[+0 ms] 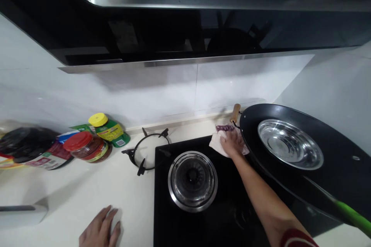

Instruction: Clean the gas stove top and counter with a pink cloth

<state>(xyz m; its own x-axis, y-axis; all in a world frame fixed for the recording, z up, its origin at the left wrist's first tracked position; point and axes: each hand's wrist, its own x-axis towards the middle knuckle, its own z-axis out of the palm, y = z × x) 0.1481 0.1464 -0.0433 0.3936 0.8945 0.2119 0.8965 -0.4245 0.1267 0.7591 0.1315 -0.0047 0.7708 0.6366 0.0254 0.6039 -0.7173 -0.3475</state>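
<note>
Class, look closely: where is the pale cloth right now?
In the head view, right of centre, the pale cloth lies under the right hand at the black stove's back edge, just left of the wok.

The white tabletop (133,208) carries a black cooktop (228,185), with a black pan support (132,158) lying partly over its left edge. Farther left stand a yellow-capped green bottle (113,131) and a red-lidded jar (89,148); a pale cloth (216,145) straddles the cooktop's back edge.
</note>
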